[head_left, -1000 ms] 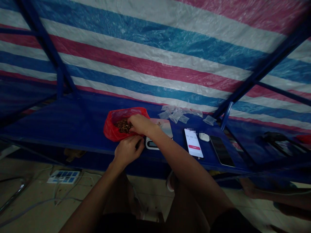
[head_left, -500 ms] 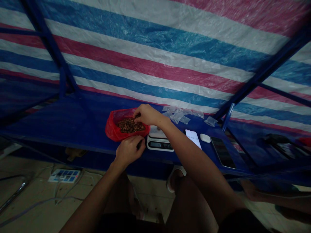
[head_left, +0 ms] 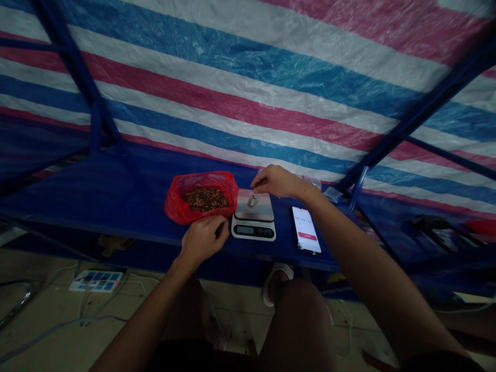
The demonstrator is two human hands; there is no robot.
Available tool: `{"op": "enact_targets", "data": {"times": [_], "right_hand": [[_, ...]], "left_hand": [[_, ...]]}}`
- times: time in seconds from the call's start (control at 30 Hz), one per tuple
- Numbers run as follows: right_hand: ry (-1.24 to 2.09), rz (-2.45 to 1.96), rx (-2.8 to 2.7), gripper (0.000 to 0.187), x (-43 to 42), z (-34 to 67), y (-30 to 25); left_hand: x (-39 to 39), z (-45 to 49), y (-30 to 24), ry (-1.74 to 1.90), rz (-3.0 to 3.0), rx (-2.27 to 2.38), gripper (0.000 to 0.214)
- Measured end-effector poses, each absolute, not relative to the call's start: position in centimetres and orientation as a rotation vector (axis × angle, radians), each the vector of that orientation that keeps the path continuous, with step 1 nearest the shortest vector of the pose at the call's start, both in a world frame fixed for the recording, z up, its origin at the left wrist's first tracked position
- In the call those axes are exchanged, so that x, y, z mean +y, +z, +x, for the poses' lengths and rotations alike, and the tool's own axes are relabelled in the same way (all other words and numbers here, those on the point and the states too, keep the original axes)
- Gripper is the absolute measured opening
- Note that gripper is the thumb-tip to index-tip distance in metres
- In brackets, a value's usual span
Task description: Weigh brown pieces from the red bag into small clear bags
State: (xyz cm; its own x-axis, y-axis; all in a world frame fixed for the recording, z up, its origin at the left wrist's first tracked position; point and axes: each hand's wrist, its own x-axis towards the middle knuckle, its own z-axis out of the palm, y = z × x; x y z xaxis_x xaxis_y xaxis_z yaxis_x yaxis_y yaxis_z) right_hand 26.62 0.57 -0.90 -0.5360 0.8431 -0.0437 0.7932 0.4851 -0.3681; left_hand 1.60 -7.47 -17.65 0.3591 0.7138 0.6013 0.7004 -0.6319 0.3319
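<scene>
Scale [head_left: 260, 207], flat-topped, lies under pinched-closed right hand [head_left: 277, 182]; left hand [head_left: 203, 238] curls closed beside crinkly red bag [head_left: 174, 206].

Desk [head_left: 116, 199] left of red bag [head_left: 176, 209]: open surface, clear reach. Bag, scale [head_left: 253, 227] and phone [head_left: 306, 235] sit close together along the front edge. Slanted frame strut [head_left: 358, 186] bars the right.

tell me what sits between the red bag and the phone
The scale sits between the red bag and the phone on the blue shelf, in the head view; the right hand is above its plate.
</scene>
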Motion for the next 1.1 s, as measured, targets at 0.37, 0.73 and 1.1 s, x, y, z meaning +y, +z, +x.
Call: {"op": "enact_targets", "data": {"times": [0.37,0.73,1.1], "right_hand": [[0.567,-1.390,-2.691,0.024,1.7,26.7,-2.2],[0.504,-1.493,-2.728,0.021,1.9,26.7,-2.0],[0.467,-1.531,-2.712,0.018,1.3,26.2,-1.1]], "left_hand": [[-7.6,1.6,-17.5,1.117,2.566,1.333,0.019],[-7.6,1.6,-17.4,1.160,2.546,1.310,0.019],[-7.5,1.6,-17.6,1.139,2.547,1.325,0.016]]}}
